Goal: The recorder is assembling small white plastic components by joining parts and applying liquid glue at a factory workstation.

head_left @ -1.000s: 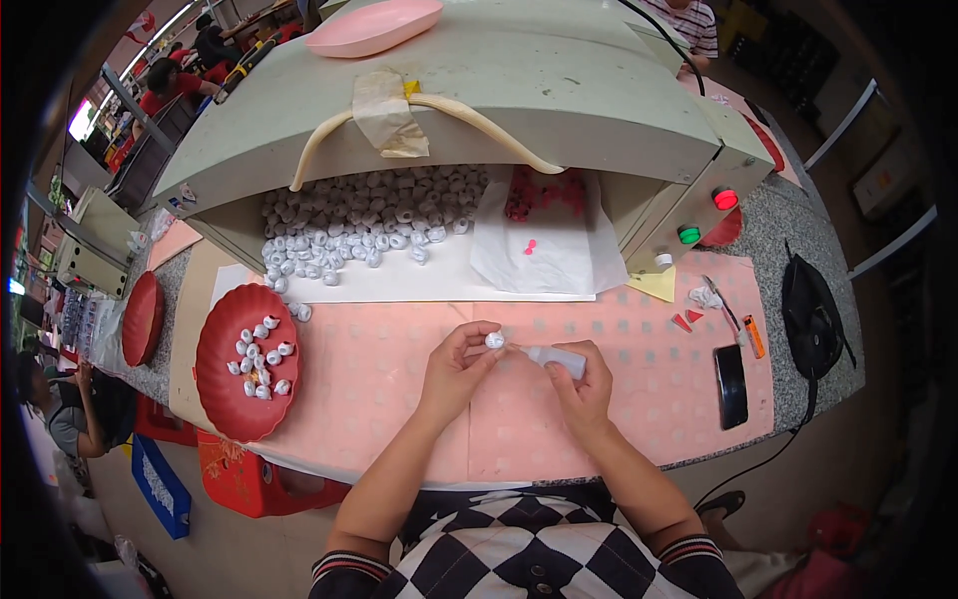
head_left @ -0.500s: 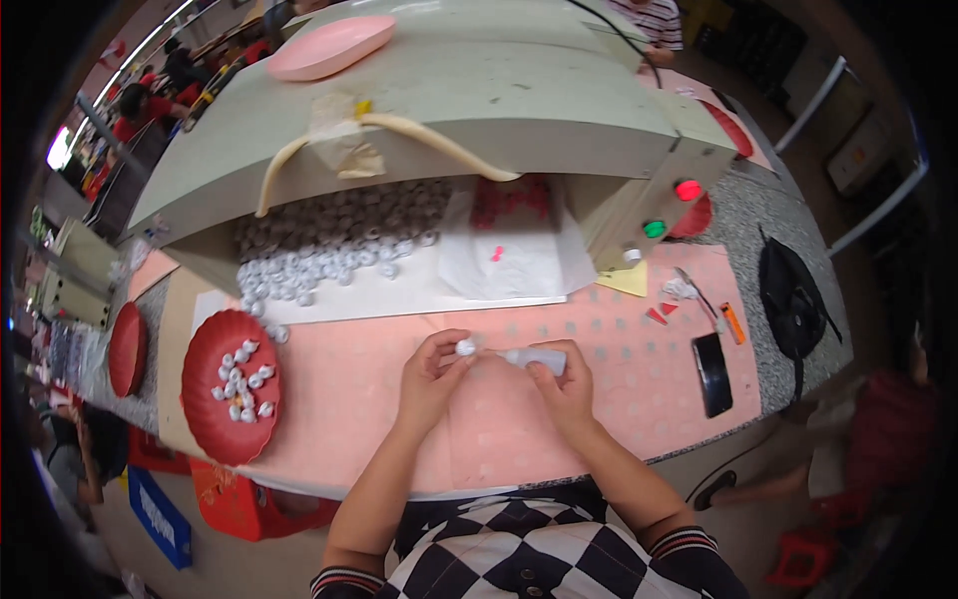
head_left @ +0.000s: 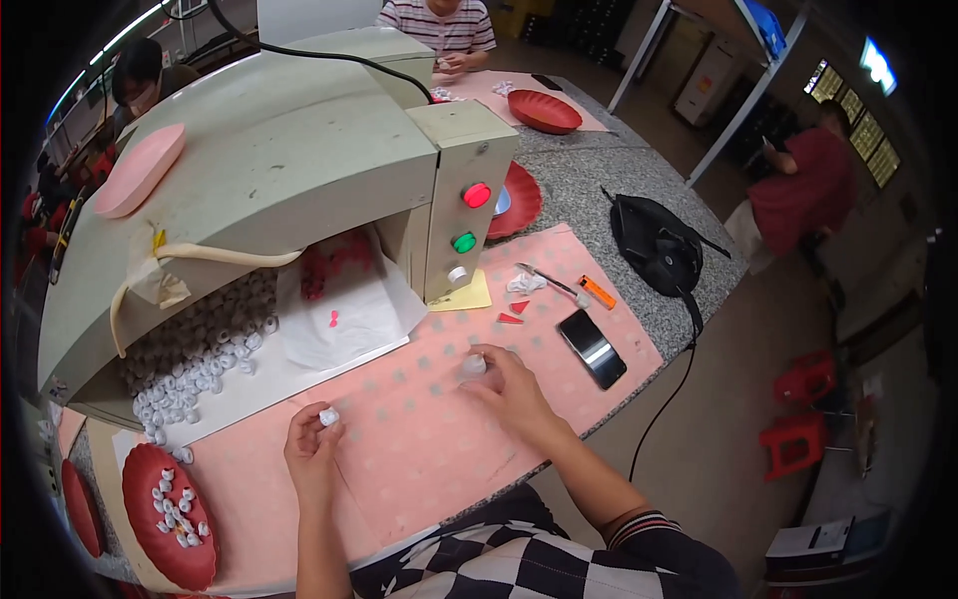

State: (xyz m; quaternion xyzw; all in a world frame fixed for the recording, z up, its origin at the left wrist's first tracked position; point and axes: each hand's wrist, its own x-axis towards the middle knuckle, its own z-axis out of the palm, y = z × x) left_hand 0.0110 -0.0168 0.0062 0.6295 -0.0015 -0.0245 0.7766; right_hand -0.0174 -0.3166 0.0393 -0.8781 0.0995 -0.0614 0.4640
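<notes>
White piece (head_left: 328,415) pinched in the left hand (head_left: 312,444), translucent bottle (head_left: 473,367) at the right hand (head_left: 519,394)

Left thumb and fingers close narrowly on the white piece, above the pink sheet (head_left: 419,429). The right hand curves about the translucent bottle, thumb on the near side, fingertips beyond; blur hides whether it grips firmly or only rests against it.

The bottle looks narrow, so it could tip if let go while leaning. A slack left pinch could drop the small piece, which might roll towards the near edge of the table (head_left: 599,170).

Between the hands, the pink sheet gives open room for moving. Left of the left hand, a red tray (head_left: 140,499) holds similar pieces behind its raised rim; beyond that hand, loose pieces (head_left: 200,374) fill the opening of the grey cabinet (head_left: 299,150), whose overhang limits reaching. Right of the right hand, a phone (head_left: 592,349) lies near the table's edge; beyond, red scraps (head_left: 510,319) and an orange tool (head_left: 598,292) narrow the space
</notes>
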